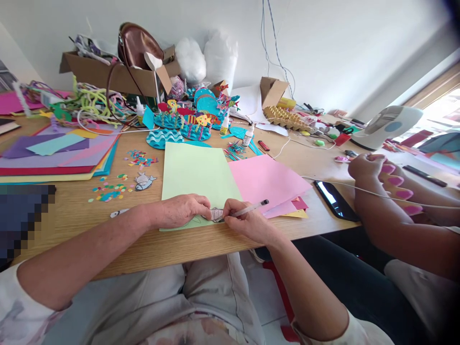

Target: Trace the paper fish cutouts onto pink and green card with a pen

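My left hand [181, 211] rests on the near end of a light green paper sheet [196, 175], its fingers pressed down on a small grey paper cut-out [216, 214]. My right hand [244, 218] meets it from the right, fingers closed around a pen [251, 207] whose tip touches the cut-out. A pink sheet [266, 179] lies just right of the green one, partly under my right hand.
Another person's hands [381, 179] with pink nails rest at the right table edge beside a black phone [335, 199]. A white cable [359, 189] crosses there. Stacked coloured papers [57, 153], paper dots [111, 189], a fish cut-out [143, 181], glue bottles [247, 135] and cardboard boxes [108, 72] fill the back.
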`<state>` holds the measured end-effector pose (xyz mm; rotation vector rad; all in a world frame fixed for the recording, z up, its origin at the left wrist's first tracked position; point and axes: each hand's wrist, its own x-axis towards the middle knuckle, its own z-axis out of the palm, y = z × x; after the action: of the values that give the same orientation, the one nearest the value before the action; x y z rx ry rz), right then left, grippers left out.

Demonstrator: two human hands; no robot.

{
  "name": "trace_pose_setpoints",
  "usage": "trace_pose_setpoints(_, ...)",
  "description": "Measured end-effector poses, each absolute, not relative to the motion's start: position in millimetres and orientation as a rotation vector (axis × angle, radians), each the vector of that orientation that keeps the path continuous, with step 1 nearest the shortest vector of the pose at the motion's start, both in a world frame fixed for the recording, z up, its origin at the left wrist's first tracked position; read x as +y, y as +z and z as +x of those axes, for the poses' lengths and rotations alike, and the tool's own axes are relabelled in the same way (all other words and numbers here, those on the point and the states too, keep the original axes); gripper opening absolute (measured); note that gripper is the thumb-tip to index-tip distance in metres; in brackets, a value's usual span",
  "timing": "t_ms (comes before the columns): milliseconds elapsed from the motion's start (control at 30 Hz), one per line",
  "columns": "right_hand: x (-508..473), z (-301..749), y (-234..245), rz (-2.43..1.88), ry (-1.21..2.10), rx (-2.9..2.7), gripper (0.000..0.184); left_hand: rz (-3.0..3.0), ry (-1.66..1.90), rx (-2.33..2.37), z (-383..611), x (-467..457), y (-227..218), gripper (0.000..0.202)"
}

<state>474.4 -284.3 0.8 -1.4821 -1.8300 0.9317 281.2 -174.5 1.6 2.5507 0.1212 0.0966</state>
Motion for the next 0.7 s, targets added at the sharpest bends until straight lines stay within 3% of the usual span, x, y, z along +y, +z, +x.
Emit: trace_pose_setpoints(700,-282.5,473.0,0.9,-1.517,0.929,-1.818,0.010,2.644,0.097,0.088,280.4,-176.8,-0.8,0.050)
